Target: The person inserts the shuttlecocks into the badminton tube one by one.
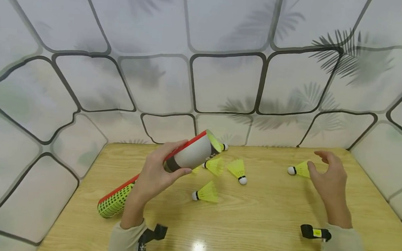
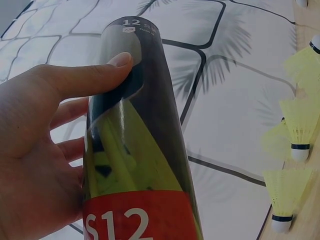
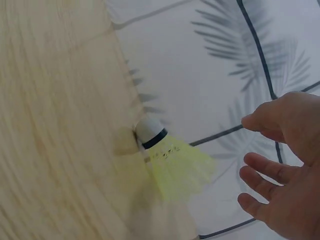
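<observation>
My left hand point(image 1: 155, 173) grips a shuttlecock tube point(image 1: 191, 154), its fingers and thumb wrapped round the wall. The tube tilts up to the right with its mouth uncovered, and the left wrist view shows a red band and yellow shuttlecocks inside. Over the table's right side, my right hand point(image 1: 330, 181) holds nothing, thumb and fingers apart in a loose curve. Close beside its thumb lies a yellow shuttlecock point(image 3: 182, 167) with a white cork, on its side on the wood. The hand partly covers its skirt in the head view.
Several more yellow shuttlecocks lie mid-table, among them one near the front point(image 1: 207, 193) and one pointing its cork forward point(image 1: 238, 170). The wooden table point(image 1: 256, 230) meets a patterned cloth wall point(image 1: 225, 84) at the back, with similar cloth on both sides.
</observation>
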Tool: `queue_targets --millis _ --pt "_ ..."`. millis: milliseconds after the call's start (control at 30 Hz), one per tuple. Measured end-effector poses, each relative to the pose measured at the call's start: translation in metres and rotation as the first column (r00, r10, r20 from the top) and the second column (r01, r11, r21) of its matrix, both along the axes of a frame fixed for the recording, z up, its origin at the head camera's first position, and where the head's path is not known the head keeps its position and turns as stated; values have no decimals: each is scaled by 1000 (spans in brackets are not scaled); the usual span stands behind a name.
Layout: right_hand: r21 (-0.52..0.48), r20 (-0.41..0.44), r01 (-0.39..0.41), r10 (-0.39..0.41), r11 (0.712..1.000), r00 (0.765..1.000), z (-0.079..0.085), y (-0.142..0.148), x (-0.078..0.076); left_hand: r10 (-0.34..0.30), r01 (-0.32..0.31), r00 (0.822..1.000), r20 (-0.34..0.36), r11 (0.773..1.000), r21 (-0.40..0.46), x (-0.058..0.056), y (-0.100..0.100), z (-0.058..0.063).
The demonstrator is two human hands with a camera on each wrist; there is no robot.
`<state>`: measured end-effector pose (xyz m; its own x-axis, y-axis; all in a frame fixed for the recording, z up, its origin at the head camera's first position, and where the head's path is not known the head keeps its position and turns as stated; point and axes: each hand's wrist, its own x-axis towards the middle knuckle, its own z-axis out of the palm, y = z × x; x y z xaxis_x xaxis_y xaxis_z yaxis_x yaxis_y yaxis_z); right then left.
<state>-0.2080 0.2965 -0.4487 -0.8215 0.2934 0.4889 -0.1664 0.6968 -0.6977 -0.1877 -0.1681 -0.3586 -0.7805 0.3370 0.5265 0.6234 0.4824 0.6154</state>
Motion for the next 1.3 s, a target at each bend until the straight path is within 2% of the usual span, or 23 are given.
queue_targets --millis 167,333,533,833,1100,1300 --pt "-24 103 -28 31 999 994 -8 11 0 0 0 1000 7 1000 -7 0 1 0" --pt "-60 197 -83 93 995 976 -20 17 -2 -9 9 1000 7 1000 -2 0 1 0" --pt "-66 268 -112 126 992 955 -29 18 -5 -9 9 1000 4 1000 1 0 2 0" --pt "-42 303 -87 96 995 948 -33 19 -2 -9 9 1000 2 1000 1 0 2 -1" --pt "-52 280 -82 94 995 955 -31 21 0 -5 5 1000 -8 1000 -12 0 3 -1" --pt "-36 242 -81 88 996 966 -23 19 1 -2 2 1000 -12 1000 -20 0 4 -2"
